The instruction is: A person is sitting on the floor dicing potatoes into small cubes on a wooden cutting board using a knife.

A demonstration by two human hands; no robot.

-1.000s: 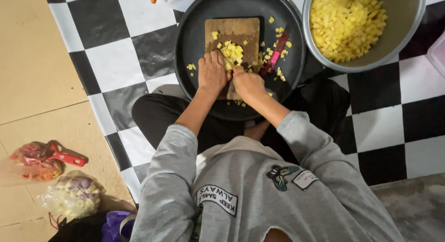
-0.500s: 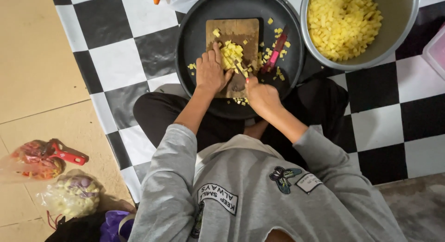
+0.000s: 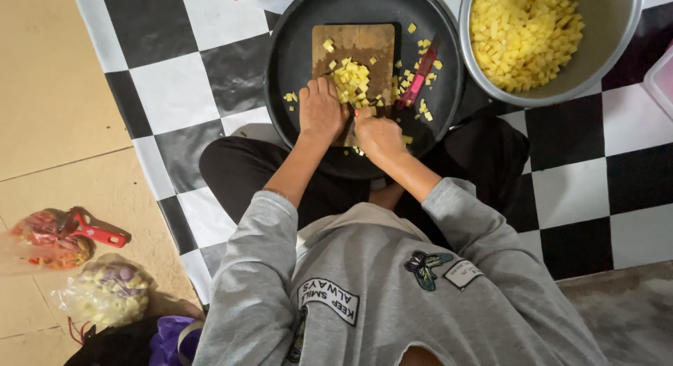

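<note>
Both grips have drawn back together at the near edge of the cutting board [image 3: 354, 54]: left hand [image 3: 320, 112] flat on yellow cubes [image 3: 352, 78], right hand [image 3: 378, 136] closed, contents unclear, so dicing carries on

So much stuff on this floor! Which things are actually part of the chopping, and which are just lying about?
In use:
left hand and right hand on the wooden cutting board
yellow cubes
black round tray
metal bowl of cubes

Lying about:
red-handled knife on the tray
red peeler
two plastic bags of scraps
</note>
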